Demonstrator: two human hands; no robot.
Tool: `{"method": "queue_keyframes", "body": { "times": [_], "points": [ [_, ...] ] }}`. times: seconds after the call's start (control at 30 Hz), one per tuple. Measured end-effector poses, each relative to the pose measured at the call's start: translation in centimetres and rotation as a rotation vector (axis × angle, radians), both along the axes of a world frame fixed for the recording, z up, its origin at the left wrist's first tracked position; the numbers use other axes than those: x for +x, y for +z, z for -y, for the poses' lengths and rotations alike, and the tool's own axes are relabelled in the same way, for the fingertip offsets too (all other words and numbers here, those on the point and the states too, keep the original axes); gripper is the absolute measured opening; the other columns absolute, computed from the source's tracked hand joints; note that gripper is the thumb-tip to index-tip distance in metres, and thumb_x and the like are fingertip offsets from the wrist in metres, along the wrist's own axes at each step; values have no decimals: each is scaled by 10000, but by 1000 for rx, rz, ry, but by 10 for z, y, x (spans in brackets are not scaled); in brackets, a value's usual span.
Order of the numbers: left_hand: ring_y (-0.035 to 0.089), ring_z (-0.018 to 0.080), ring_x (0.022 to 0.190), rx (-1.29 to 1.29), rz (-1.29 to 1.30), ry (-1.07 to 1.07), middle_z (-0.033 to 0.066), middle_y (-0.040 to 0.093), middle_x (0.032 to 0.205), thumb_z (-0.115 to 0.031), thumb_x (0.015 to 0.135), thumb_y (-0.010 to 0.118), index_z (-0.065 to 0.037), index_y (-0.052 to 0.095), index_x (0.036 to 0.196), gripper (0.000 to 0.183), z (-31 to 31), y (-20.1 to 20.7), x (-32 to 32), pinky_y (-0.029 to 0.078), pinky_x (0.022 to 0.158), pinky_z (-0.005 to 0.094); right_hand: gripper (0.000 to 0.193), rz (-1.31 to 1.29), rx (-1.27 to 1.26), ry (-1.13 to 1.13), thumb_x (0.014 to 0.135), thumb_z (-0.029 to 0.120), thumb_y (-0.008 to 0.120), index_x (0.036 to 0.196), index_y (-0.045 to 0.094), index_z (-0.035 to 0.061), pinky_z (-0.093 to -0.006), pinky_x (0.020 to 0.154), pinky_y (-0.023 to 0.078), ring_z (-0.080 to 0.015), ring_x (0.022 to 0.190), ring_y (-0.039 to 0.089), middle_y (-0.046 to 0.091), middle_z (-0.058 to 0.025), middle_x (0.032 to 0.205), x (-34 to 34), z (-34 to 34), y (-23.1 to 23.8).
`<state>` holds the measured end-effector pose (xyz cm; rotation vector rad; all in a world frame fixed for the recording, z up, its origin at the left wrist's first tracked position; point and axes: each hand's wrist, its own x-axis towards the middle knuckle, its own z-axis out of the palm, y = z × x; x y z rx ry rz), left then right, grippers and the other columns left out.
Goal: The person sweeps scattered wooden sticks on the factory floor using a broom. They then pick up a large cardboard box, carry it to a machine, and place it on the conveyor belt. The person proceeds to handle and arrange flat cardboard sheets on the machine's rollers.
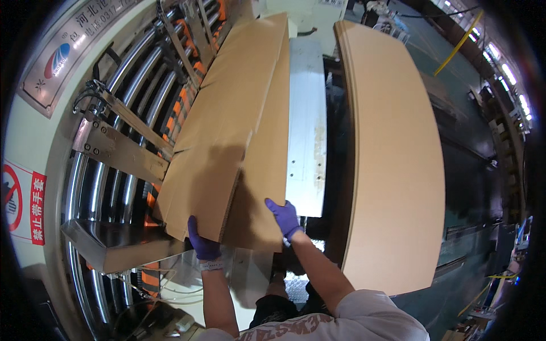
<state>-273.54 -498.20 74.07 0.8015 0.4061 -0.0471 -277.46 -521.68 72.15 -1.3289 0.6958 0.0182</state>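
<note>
My left hand (pixel 205 245) held the near end of the folded cardboard (pixel 219 119) and my spread right hand (pixel 286 219) touched its side, maybe to keep it straight, between the shiny rollers (pixel 77 176) and the pale metal plate (pixel 307 113).

printed in dark chinese characters and digits across a silver plate (pixel 79 54), beside a red-and-blue oval logo (pixel 57 60). marked lower on the pale machine frame (pixel 34 142) with a red slashed circle (pixel 11 198) over a dark figure and, beside it, white characters down a red strip (pixel 38 209). lettered in brown across the pale shirt (pixel 375 312), and in print too small to read on the white band (pixel 212 265) below the left hand (pixel 203 245).
</note>
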Motion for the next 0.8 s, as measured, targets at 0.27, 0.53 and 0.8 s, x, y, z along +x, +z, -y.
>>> {"method": "queue_keyframes", "body": {
  "times": [0.27, 0.53, 0.8],
  "points": [
    [496, 303, 1116, -257, -11, -13, 139, 487, 1266, -363, 848, 563, -57, 427, 1285, 551, 16, -41, -9, 403, 964, 423, 412, -93, -144, 56, 789, 233, 689, 1082, 592, -40, -279, 713, 500, -155, 818, 618, 644, -96, 955, -120, 190, 226],
    [452, 295, 1167, -364, -181, -28, 95, 447, 1308, -496, 817, 581, -140, 350, 1354, 684, 39, -131, -55, 380, 979, 457, 362, -257, -425, -133, 801, 185, 664, 1072, 587, -41, -309, 696, 512, -183, 815, 625, 649, -136, 949, -301, 204, 420],
    [439, 265, 1188, 251, -612, -354, 76, 454, 1307, -583, 821, 511, -127, 395, 1297, 670, 75, -207, -100, 372, 949, 409, 357, -426, -374, -299, 881, 197, 552, 1183, 554, 5, -319, 902, 431, -193, 975, 566, 611, -126, 1102, -401, 244, 401]
  ]
}}
